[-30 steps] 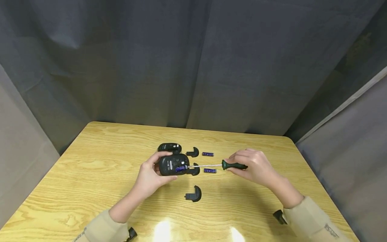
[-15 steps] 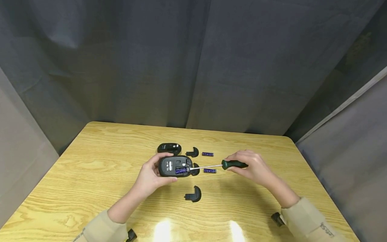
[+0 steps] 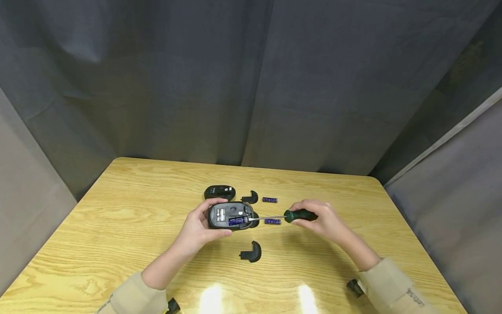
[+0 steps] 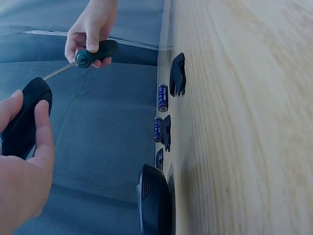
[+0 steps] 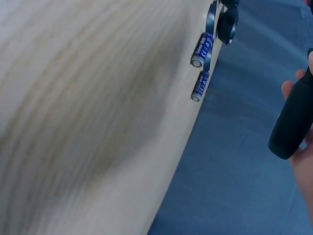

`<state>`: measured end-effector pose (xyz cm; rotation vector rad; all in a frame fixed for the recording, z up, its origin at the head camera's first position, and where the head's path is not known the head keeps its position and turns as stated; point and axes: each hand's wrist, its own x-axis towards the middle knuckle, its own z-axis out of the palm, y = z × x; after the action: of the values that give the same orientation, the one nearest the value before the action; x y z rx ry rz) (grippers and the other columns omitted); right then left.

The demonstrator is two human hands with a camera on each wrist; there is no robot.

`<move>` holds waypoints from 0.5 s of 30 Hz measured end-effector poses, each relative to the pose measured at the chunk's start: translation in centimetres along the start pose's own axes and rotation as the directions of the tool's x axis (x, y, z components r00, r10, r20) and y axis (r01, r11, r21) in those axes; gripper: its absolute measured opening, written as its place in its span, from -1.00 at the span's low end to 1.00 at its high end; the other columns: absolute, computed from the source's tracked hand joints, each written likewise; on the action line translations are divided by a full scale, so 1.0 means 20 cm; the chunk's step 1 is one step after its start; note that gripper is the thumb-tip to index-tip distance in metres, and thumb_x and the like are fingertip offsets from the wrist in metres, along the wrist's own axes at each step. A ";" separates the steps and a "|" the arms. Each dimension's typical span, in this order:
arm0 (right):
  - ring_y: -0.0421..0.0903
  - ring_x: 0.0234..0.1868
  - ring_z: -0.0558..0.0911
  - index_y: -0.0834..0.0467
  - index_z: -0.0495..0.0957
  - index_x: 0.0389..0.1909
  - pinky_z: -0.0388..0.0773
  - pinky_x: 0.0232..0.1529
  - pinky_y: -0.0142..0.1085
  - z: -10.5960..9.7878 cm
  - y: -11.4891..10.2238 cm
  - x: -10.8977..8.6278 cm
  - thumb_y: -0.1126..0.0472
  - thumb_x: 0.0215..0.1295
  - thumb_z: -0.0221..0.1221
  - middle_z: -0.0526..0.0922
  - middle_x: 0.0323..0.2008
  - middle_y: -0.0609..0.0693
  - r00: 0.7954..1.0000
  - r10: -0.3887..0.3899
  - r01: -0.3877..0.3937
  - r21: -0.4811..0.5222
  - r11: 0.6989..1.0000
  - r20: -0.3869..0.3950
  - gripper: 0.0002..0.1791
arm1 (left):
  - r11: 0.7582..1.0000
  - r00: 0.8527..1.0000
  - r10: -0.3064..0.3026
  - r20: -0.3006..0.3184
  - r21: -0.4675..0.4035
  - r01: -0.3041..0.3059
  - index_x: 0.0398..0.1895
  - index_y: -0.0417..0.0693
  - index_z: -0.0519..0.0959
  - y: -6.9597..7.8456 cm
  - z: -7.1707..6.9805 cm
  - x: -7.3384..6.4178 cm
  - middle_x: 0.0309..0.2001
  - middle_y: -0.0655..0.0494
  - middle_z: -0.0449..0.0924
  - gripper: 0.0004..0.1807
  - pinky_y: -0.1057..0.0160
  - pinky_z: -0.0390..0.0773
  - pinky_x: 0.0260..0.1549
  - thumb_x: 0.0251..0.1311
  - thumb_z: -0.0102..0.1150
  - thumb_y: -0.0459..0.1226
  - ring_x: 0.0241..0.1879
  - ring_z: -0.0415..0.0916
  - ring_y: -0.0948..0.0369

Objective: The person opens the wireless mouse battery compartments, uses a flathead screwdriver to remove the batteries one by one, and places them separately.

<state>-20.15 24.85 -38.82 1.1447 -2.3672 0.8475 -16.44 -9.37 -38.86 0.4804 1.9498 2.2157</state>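
Observation:
My left hand [image 3: 194,230] grips a black computer mouse [image 3: 222,214] above the table, underside up, thumb on the near edge and fingers on the far edge. A blue battery [image 3: 236,221] lies in its open compartment. From the right, my right hand [image 3: 318,219] holds a screwdriver [image 3: 299,215] by its dark green handle. The metal shaft points left, and its tip meets the mouse at the battery's right end. In the left wrist view the screwdriver [image 4: 98,53] slants down to the mouse [image 4: 27,117]. Only the handle [image 5: 293,115] shows in the right wrist view.
Another black mouse [image 3: 219,192] lies underside up behind the held one. Two blue batteries [image 3: 269,200] [image 3: 272,222] lie on the wooden table [image 3: 157,192]. Black covers rest nearby: one at the back [image 3: 251,197], one in front [image 3: 252,252], one partly hidden behind the held mouse [image 3: 255,220].
The held mouse has tilted so its underside faces up more, and shifted slightly right. The right hand has moved a little left with the screwdriver, its tip staying at the battery's end.

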 end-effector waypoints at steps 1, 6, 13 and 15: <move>-0.15 -0.30 0.66 0.03 0.61 -0.15 0.65 -0.39 -0.37 0.01 0.00 0.00 0.38 -0.12 0.43 0.69 -0.26 -0.04 1.000 0.002 -0.002 0.013 1.000 -0.002 -0.57 | 1.000 1.000 -0.002 0.001 -0.012 0.002 0.23 -0.09 0.34 0.00 0.00 0.00 0.21 -0.23 0.32 -0.17 0.20 0.61 -0.04 -0.24 0.42 -0.56 0.08 0.49 0.00; -0.19 -0.32 0.66 0.04 0.60 -0.16 0.62 -0.40 -0.45 0.05 -0.01 -0.01 0.38 -0.10 0.42 0.70 -0.26 -0.03 1.000 0.005 -0.005 0.076 0.997 0.008 -0.58 | 0.998 0.999 -0.026 0.022 -0.051 0.027 0.24 -0.15 0.31 -0.01 0.02 0.00 0.21 -0.22 0.32 -0.16 0.19 0.59 -0.01 -0.23 0.40 -0.58 0.08 0.49 0.03; -0.18 -0.31 0.67 0.06 0.61 -0.15 0.60 -0.38 -0.51 0.06 -0.04 0.00 0.39 -0.10 0.41 0.70 -0.25 -0.02 0.999 -0.024 0.025 0.083 0.996 -0.023 -0.58 | 0.998 0.999 -0.040 0.008 -0.053 0.040 0.26 -0.17 0.29 -0.01 0.01 -0.01 0.21 -0.21 0.32 -0.14 0.20 0.59 -0.01 -0.23 0.39 -0.58 0.10 0.47 0.04; -0.15 -0.31 0.67 0.07 0.61 -0.16 0.61 -0.37 -0.50 0.04 -0.05 0.00 0.41 -0.14 0.42 0.69 -0.26 -0.01 0.998 -0.044 0.047 0.053 0.997 -0.044 -0.56 | 0.998 0.999 -0.034 -0.006 -0.044 0.034 0.26 -0.16 0.29 0.00 0.00 -0.01 0.21 -0.21 0.32 -0.15 0.20 0.60 -0.02 -0.22 0.39 -0.58 0.10 0.47 0.02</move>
<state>-19.44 23.92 -39.01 1.1849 -2.2878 0.9168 -16.29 -9.31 -38.95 0.4313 1.8932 2.2371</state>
